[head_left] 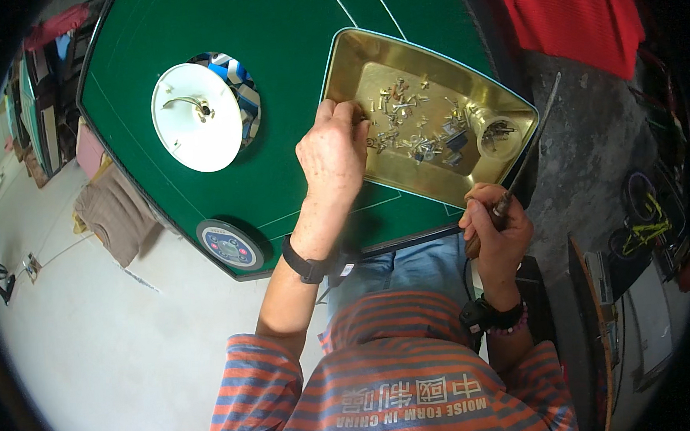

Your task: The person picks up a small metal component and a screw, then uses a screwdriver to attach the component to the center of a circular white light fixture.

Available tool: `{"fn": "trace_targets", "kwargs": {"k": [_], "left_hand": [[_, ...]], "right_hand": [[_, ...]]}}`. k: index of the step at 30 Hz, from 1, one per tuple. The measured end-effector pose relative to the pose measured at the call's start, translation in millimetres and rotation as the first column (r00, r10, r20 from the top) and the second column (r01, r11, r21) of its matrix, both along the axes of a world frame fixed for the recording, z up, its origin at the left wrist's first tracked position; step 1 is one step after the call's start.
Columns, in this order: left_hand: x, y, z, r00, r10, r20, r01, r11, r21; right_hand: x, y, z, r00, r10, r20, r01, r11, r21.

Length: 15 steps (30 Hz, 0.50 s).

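Note:
A rectangular gold-coloured tin (436,183) lies on the green tabletop, with many small loose screws and metal bits (402,117) in it. My left hand (333,150) reaches over the tin's left wall, its fingers bent together; their tips and anything between them are hidden. At the tin's near right corner, my right hand (499,228) is closed around a tool with a brown handle (473,247). A long thin dark shaft runs up and right beyond that hand, seemingly part of the tool. Inside the tin's right end is a small clear cup (502,137) containing screws.
A white round cover (195,129) with a wire on it tilts over a round opening holding blue-and-white tiles (247,96). A round control panel (229,244) is at the green table's (292,56) near left edge. Red cloth (575,17) hangs at far right.

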<state>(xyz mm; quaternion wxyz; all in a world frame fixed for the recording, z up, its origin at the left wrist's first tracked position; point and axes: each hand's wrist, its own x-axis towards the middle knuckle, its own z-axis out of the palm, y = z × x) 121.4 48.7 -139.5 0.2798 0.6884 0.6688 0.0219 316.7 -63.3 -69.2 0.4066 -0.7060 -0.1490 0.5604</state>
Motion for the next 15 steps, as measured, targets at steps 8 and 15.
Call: {"fn": "trace_targets", "kwargs": {"k": [8,15], "left_hand": [[15.3,1.9,-12.7,0.999,-0.005,-0.033,0.006,1.0,0.026],[-15.7,-18.6,9.3,0.85,0.315,0.422,-0.256,0.948,-0.191]], "right_hand": [[-9.7,10.1,1.4,0.998,-0.041,-0.043,0.042,0.999,0.015],[-13.0,13.6,-0.8,1.0,0.0,0.018,0.0,1.0,-0.029]]}}
